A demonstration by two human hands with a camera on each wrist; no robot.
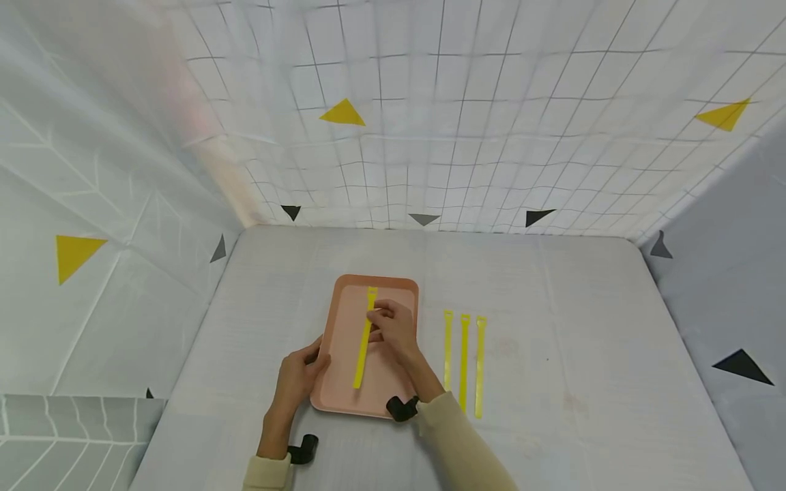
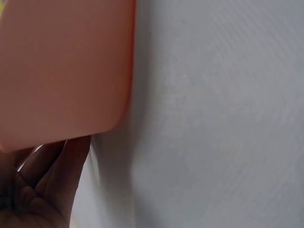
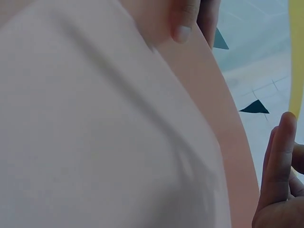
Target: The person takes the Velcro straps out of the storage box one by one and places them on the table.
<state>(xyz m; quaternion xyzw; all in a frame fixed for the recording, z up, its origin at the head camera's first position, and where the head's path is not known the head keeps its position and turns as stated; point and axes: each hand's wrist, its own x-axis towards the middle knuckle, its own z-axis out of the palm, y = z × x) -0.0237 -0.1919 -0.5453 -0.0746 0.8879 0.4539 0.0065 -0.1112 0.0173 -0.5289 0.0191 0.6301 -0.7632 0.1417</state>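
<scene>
A pink rectangular tray (image 1: pixel 344 402) is tilted up in my left hand (image 1: pixel 298 374), which grips its left edge with the thumb over the rim and the fingers behind. In the left wrist view the tray (image 2: pixel 66 71) stands off the white surface, the left hand (image 2: pixel 40 190) below it. Over the tray, my right hand (image 1: pixel 396 331) pinches a flat yellow strap with a slotted head (image 1: pixel 364 348) between thumb and fingers. The right wrist view has this strap (image 3: pixel 297 57) at its right edge, apart from the tray, above the right hand's fingertips (image 3: pixel 287 123).
Three more yellow straps (image 1: pixel 464 354) lie side by side on the white table (image 1: pixel 583 327), right of the tray. The right forearm passes close to their lower ends. White sheeting (image 1: pixel 479 136) with grid lines and coloured triangles rises behind the table and at both sides.
</scene>
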